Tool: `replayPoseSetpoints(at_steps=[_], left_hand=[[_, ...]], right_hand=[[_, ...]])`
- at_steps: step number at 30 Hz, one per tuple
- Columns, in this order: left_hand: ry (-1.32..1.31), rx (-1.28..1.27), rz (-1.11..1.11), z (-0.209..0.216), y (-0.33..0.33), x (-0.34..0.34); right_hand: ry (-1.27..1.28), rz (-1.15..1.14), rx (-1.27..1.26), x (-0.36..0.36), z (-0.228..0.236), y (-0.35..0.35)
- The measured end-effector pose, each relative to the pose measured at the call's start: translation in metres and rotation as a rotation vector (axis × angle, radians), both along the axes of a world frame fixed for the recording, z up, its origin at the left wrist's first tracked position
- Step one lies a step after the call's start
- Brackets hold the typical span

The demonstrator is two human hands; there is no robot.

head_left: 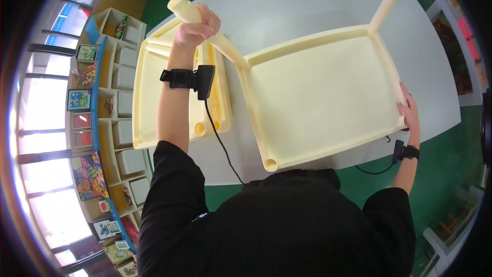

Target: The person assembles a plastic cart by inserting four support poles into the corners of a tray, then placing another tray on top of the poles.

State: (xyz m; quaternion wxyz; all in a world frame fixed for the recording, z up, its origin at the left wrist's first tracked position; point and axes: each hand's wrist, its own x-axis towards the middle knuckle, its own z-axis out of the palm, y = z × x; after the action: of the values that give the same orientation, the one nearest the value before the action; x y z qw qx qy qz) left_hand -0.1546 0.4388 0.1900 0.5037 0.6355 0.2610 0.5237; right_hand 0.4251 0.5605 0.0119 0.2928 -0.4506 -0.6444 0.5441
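A cream plastic shelf tray [323, 102] with raised edges is tilted over the table in front of me. From its far left corner rises a cream tube leg [229, 50], and my left hand [200, 24] is wrapped round that leg near its top end. A second tube leg [390, 2] stands at the far right corner, with no hand on it. My right hand [409, 109] grips the tray's right edge by the near right corner; its thumb shows, and the other fingers are partly hidden. The near left corner has an open round socket [270, 164].
More cream trays and tubes [147, 84] lie on the left of the grey table [292, 0]. Black cables trail from straps on both wrists. Beyond the left edge stands a shelf unit [120, 92] with bins and framed pictures. Green floor surrounds the table.
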Motion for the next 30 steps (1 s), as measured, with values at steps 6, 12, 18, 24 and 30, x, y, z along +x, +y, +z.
replayPoseSetpoints(at_steps=[6, 12, 18, 24, 30], left_hand=[[-0.019, -0.023, -0.183, 0.000, -0.018, 0.016], [-0.043, -0.018, -0.200, -0.004, -0.040, 0.021], [-0.032, 0.009, -0.207, 0.001, -0.057, 0.024], [-0.059, -0.048, -0.135, 0.001, -0.074, 0.016], [-0.057, -0.072, -0.050, 0.000, -0.075, 0.007]], right_hand=[[0.020, 0.045, -0.060, -0.003, 0.002, 0.000], [-0.060, 0.092, 0.050, -0.005, 0.009, -0.001], [-0.160, 0.130, 0.030, -0.002, 0.004, 0.005], [-0.168, 0.190, 0.075, -0.014, -0.012, 0.020], [-0.325, 0.179, 0.216, -0.030, -0.015, 0.061]])
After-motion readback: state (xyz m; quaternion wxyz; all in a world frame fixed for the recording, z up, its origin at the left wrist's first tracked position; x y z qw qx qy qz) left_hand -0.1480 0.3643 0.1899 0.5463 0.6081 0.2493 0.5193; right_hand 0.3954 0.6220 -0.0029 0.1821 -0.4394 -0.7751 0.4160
